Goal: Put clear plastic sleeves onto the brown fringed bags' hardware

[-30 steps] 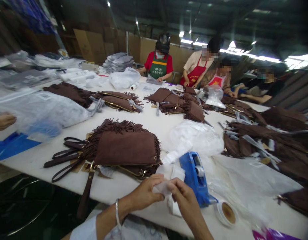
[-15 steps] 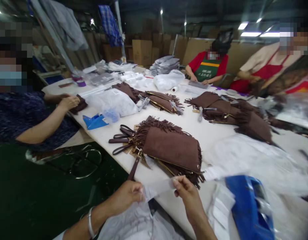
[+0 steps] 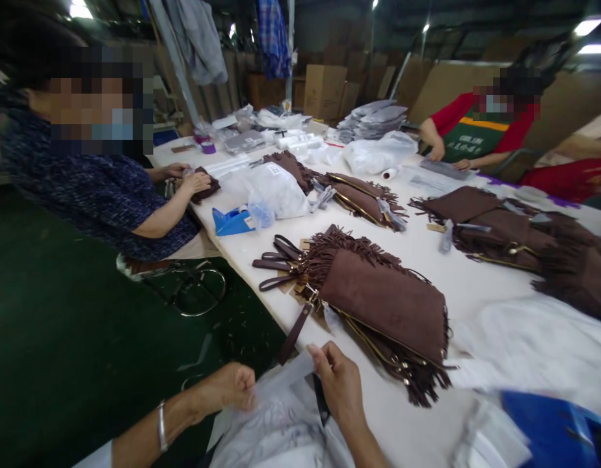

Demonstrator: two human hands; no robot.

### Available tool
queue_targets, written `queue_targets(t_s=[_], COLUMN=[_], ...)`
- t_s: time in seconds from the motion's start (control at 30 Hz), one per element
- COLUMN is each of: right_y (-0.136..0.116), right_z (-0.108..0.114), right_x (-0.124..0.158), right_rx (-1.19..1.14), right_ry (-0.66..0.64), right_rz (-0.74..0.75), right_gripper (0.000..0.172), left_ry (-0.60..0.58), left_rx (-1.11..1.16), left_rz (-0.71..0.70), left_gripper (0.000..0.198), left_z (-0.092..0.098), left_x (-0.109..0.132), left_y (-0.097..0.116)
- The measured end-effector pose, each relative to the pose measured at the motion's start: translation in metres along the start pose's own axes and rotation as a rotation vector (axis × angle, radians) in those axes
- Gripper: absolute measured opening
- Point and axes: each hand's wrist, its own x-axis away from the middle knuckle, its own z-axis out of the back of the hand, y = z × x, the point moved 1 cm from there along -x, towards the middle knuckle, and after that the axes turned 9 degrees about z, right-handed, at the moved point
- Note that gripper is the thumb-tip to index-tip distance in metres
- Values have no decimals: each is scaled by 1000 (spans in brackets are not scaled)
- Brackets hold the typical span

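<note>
Between my two hands stretches a translucent whitish strip (image 3: 287, 378), thin like plastic film or tissue; I cannot tell which. My left hand (image 3: 233, 387), with a silver bangle on its wrist, is closed on one end. The other end is pinched between the thumb and fingers of my right hand (image 3: 340, 379), by the table edge. Just beyond lies a stack of brown fringed pouches (image 3: 386, 302) with gold zips. Their brown wrist straps (image 3: 276, 263) fan out to the left, and one strap (image 3: 296, 333) hangs toward the table edge near my hands.
More brown pouches (image 3: 505, 227) lie on the white table (image 3: 261, 260). A blue tape dispenser (image 3: 232, 221) sits by a clear bag of white stuff (image 3: 276, 188); another blue object (image 3: 549, 422) is at right. One co-worker (image 3: 110, 188) sits left, another (image 3: 480, 133) works across.
The view has swung left, so the table's things appear further right. My hands still hold the strip, which now slopes down toward my left hand, lower over my lap.
</note>
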Motion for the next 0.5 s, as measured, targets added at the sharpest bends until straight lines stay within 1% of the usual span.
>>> queue_targets(t_s=[0.1,0.13,0.2,0.23,0.27,0.33,0.37,0.4,0.47,0.5], right_y=[-2,-3,-7,-9,-12,-19,-22,-24,-22,-17], right_z=[-22,-29,-42,-47,-51,-57,-59,-60,-60,-59], right_x=[0,1,3,4,5,3,2,0,0,1], right_rx=[69,77,80,82,85,87,83,76,47,25], right_ry=[-51,-73,-124,-139,-150,-164,-170,-175,-182,-181], right_rz=[33,43,60,67,73,87,93,96,71,37], right_gripper=[42,42,42,42,42,41,40,40,40,41], left_ry=[-54,-48,15,50,68,43,16,0,12,38], left_rx=[-118,-173,-207,-161,-78,123,201,255,311,309], left_rz=[-22,-37,-76,-97,-123,-180,-198,-201,-167,-146], left_gripper=[46,47,46,45,48,59,59,53,46,45], left_z=[15,20,28,29,29,21,15,9,-1,-2], left_x=[12,15,17,15,12,0,-7,-14,-26,-30], left_y=[-17,-19,-18,-15,-10,2,7,11,13,11])
